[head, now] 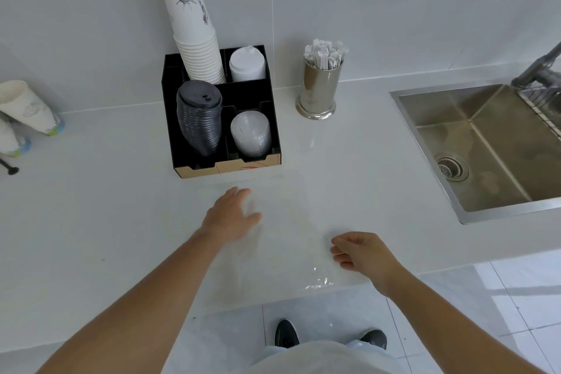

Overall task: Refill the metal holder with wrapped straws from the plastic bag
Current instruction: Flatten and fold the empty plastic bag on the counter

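Observation:
The metal holder (317,91) stands upright at the back of the white counter, near the wall, packed with white wrapped straws (326,54) that stick out of its top. A clear plastic bag (291,234) lies flat on the counter in front of me and looks empty; its near end hangs at the counter's front edge. My left hand (232,214) rests flat on the bag's left part, fingers spread. My right hand (362,253) is at the bag's right edge with fingers curled and pinched on the plastic.
A black cardboard organiser (224,161) with a tall stack of paper cups (194,24) and stacks of lids stands left of the holder. A steel sink (485,146) is set into the counter on the right. Tipped paper cups (25,108) lie at the far left.

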`<action>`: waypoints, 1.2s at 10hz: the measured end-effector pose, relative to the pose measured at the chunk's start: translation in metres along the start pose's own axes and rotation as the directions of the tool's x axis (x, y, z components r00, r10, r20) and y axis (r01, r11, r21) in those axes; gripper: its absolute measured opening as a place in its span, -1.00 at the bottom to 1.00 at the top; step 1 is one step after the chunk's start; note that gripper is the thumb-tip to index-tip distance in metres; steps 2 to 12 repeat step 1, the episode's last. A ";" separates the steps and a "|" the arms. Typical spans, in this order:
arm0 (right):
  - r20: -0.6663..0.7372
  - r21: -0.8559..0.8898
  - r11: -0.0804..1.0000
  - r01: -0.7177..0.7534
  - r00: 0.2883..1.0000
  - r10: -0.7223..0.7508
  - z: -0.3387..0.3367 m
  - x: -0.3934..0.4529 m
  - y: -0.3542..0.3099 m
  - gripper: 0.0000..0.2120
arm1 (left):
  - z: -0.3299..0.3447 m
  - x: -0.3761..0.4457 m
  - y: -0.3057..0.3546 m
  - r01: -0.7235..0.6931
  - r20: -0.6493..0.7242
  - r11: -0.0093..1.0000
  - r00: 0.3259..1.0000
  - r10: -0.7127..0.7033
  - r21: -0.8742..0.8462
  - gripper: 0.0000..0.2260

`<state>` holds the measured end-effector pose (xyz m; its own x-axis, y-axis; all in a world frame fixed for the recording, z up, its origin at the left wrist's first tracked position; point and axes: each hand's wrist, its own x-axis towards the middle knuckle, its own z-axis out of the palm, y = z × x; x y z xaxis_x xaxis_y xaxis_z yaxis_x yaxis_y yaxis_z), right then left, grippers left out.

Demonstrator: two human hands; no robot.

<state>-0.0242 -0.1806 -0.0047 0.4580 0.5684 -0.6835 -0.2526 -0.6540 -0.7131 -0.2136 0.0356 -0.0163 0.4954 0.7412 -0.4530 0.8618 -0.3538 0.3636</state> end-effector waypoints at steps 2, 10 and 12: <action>0.040 0.124 0.992 0.025 0.999 -0.030 0.000 -0.005 -0.031 -0.86 | -0.014 -0.001 0.008 -0.090 -0.057 0.994 0.995 0.087 -0.063 -0.40; 0.040 0.124 0.992 0.025 0.999 -0.030 0.000 -0.005 -0.031 -0.86 | -0.014 -0.001 0.008 -0.090 -0.057 0.994 0.995 0.087 -0.063 -0.40; 0.040 0.124 0.992 0.025 0.999 -0.030 0.000 -0.005 -0.031 -0.86 | -0.014 -0.001 0.008 -0.090 -0.057 0.994 0.995 0.087 -0.063 -0.40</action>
